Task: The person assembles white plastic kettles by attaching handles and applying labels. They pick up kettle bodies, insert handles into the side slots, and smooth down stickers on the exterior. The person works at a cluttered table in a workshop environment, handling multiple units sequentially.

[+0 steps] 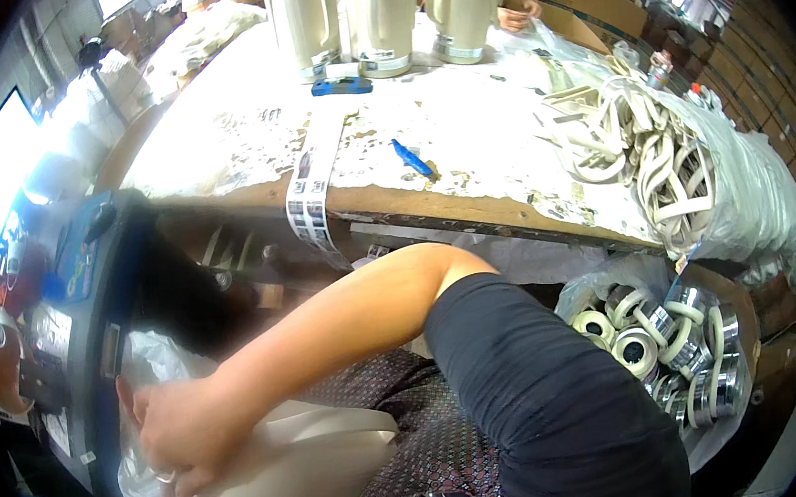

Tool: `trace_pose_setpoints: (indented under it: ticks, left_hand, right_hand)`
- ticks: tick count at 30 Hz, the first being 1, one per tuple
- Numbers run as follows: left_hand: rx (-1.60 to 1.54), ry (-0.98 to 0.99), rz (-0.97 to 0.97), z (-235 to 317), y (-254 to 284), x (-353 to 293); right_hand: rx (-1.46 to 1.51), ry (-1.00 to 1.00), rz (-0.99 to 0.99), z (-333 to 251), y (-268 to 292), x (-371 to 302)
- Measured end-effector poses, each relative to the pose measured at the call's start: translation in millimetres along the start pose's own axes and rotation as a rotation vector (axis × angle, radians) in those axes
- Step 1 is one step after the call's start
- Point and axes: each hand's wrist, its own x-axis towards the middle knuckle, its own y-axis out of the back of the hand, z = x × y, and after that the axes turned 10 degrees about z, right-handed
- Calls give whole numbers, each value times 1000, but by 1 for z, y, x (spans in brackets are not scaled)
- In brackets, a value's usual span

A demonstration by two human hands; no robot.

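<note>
Cream shell (294, 464) crowds lap (444, 431); room between pitchers (383, 20), blue tool (412, 159).

The plain black sleeve (555, 387) is elbow-length and creased, the dark garment (431, 437) beside it finely patterned.

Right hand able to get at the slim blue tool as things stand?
Likely yes, once the right hand is off the cream vessel: nothing covers the slim blue tool on the table.

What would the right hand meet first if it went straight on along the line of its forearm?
The right hand would probably meet the translucent plastic first, though blur and unclear depth leave any gap uncertain.
</note>
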Motion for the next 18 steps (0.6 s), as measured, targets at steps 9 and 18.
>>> trace_pose_setpoints:
  ticks: [9, 18]
  left_hand:
    - [-49, -33, -54, 27, 3, -4]
    - [-359, -304, -89, 168, 57, 28]
  right_hand:
    - [-41, 137, 211, -16, 3, -31]
    - [-303, 529, 266, -71, 50, 25]
